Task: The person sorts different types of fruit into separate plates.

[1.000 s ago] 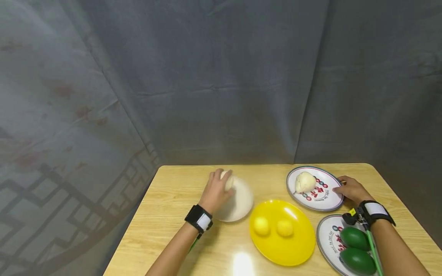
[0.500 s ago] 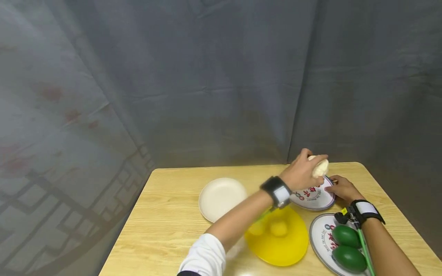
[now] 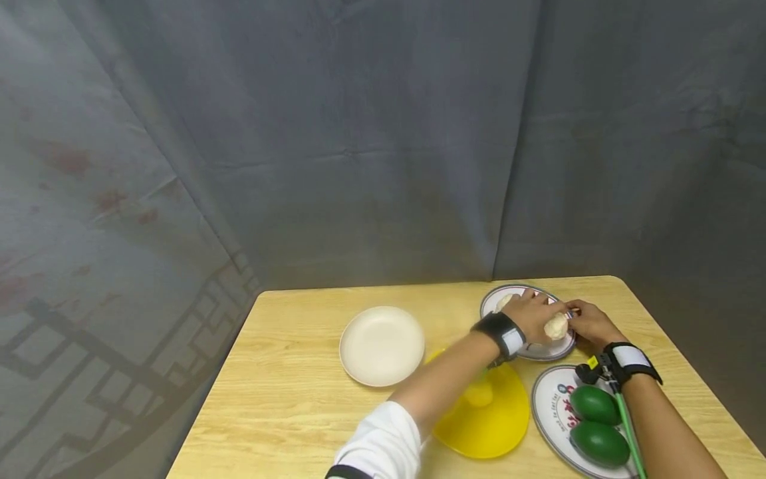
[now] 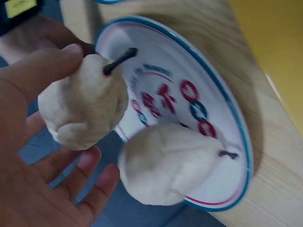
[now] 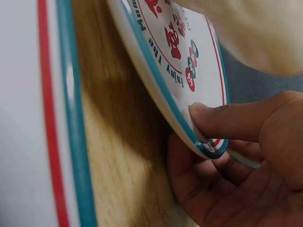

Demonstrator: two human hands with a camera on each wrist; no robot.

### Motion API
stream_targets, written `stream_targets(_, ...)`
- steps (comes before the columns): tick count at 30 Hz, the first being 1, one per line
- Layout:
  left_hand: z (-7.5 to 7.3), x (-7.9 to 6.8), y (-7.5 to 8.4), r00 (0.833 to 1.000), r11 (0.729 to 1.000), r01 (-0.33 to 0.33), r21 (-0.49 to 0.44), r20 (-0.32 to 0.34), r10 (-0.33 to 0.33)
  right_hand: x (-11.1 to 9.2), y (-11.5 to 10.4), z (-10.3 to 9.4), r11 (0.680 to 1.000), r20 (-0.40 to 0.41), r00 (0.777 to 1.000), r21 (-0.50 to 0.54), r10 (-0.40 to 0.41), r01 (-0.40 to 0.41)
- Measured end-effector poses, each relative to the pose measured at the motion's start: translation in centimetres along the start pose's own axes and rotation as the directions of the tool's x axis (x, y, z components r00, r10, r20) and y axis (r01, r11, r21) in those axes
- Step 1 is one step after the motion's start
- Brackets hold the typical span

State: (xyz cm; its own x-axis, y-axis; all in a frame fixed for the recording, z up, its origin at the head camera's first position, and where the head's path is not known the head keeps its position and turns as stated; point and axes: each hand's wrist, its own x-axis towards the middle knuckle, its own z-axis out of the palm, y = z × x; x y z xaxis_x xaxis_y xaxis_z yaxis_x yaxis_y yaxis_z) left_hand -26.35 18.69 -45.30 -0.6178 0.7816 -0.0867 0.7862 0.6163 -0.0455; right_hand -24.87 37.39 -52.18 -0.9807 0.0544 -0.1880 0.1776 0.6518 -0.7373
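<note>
My left hand (image 3: pixel 534 318) holds a cream-coloured pear (image 4: pixel 84 104) with a dark stem, thumb on its upper side and fingers beneath. It hangs over the right part of a white plate (image 4: pixel 189 68) with a blue-green rim and red lettering. A second cream pear (image 4: pixel 165 163) lies on that plate, mostly covered by my left hand in the head view. My right hand (image 5: pixel 246 156) pinches the plate's near edge, thumb on top and fingers underneath. In the right wrist view the plate's rim stands tilted above the wooden table.
A pale round plate (image 3: pixel 382 346) stands at centre-left. Under my left forearm lies a yellow plate (image 3: pixel 493 432) with a yellow ball (image 3: pixel 479 394). Another lettered plate (image 3: pixel 547 399) bears two dark green oval fruits (image 3: pixel 600 444), beside my right forearm. Grey cloth (image 3: pixel 383 166) hangs behind the table.
My left hand has taken the pear from the pale plate, carried it right across the table and lowered it over the lettered plate. My right hand keeps its grip on the rim.
</note>
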Motion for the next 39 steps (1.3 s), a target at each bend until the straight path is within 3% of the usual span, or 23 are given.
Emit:
stream_targets(5, 1.1, 0.2, -0.7, 0.999, 0.992, 0.024, 0.125, 0.021, -0.027, 0.3, -0.3, -0.1, 0.996, 0.015, 0.998, -0.059, 0.063, -0.062)
stream_targets(10, 2.5, 0.8, -1.3, 0.998, 0.982, 0.044, 0.184, 0.038, -0.052, 0.5, -0.3, 0.1, 0.995, 0.023, 0.997, -0.073, 0.073, -0.071)
stream_targets(19, 3.1, 0.7, -2.1, 0.997, 0.986, 0.068, 0.153, 0.026, -0.073, 0.8, -0.4, 0.1, 0.993, 0.048, 0.996, -0.101, 0.071, -0.066)
stream_targets(24, 2.0, -0.1, -2.7, 0.998, 0.994, 0.061, 0.095, 0.015, -0.063, 0.8, 0.1, -0.1, 0.994, 0.036, 0.999, -0.111, 0.01, -0.006)
stream_targets(27, 1.0, -1.3, -3.4, 0.999, 0.998, 0.038, 0.053, -0.008, -0.037, 0.4, 0.3, -0.6, 0.994, 0.031, 0.999, -0.106, 0.04, -0.036)
stream_targets(31, -0.6, -4.0, -5.0, 0.997, 1.0, -0.001, -0.006, -0.074, 0.0, -0.5, 0.0, -1.5, 0.99, 0.012, 0.997, -0.12, 0.081, -0.079)
stream_targets(35, -1.7, -7.5, -7.5, 0.989, 0.995, -0.021, -0.099, -0.147, 0.007, -1.6, -1.2, -2.0, 0.966, -0.106, 0.993, -0.257, -0.055, 0.026)
stream_targets(39, -2.1, -11.7, -10.4, 0.976, 0.987, -0.006, -0.158, -0.216, -0.028, -3.0, -3.8, -1.9, 0.91, -0.185, 0.947, -0.374, -0.263, 0.18)
